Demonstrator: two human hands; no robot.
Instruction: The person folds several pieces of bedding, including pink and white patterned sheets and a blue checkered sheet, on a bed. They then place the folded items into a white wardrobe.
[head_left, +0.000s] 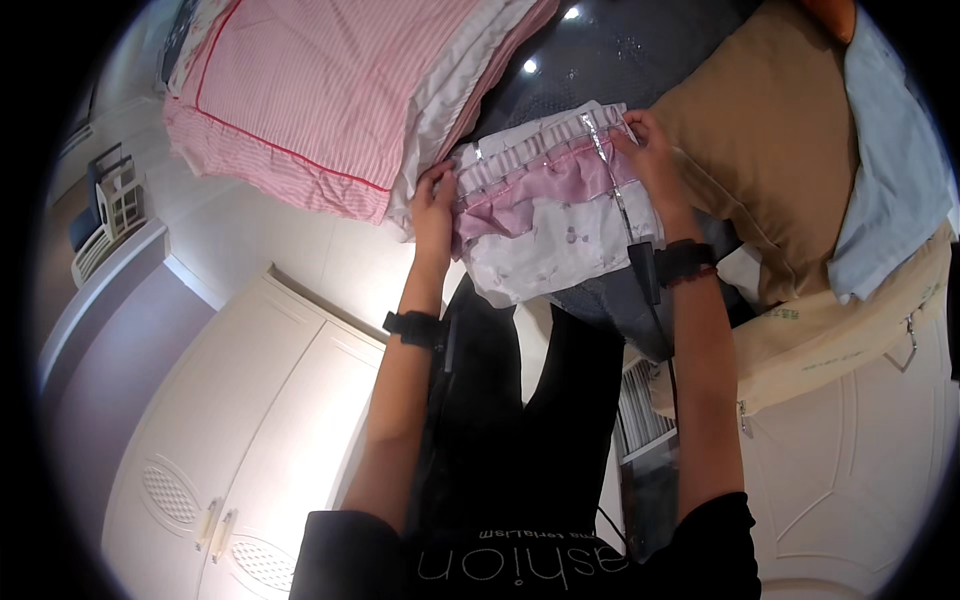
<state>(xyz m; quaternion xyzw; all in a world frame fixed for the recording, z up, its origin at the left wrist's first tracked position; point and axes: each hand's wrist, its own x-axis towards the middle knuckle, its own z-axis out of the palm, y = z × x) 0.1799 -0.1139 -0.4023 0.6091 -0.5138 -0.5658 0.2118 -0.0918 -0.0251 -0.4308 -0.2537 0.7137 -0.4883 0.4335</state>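
A folded bundle of white printed cloth (574, 244) with a pink satin-like band (559, 184) and striped trim lies before me, on dark grey bedding. Shiny silvery streaks run across it. My left hand (435, 206) grips its left edge, fingertips bent over the upper corner. At the upper right corner, my right hand (651, 154) pinches the edge between thumb and fingers. Both wrists wear black straps. A black cable connector (643, 270) hangs beside the right wrist, overlapping the bundle's lower right edge in view.
Pink striped bedding (300, 97) with red piping is piled at the upper left. A brown pillow (772, 142) and light blue cloth (892, 165) lie on the right, above a beige zippered fabric bag (840, 352). Below left stands a cream wardrobe (247, 420). Dark grey bedding (600, 64) extends beyond the bundle.
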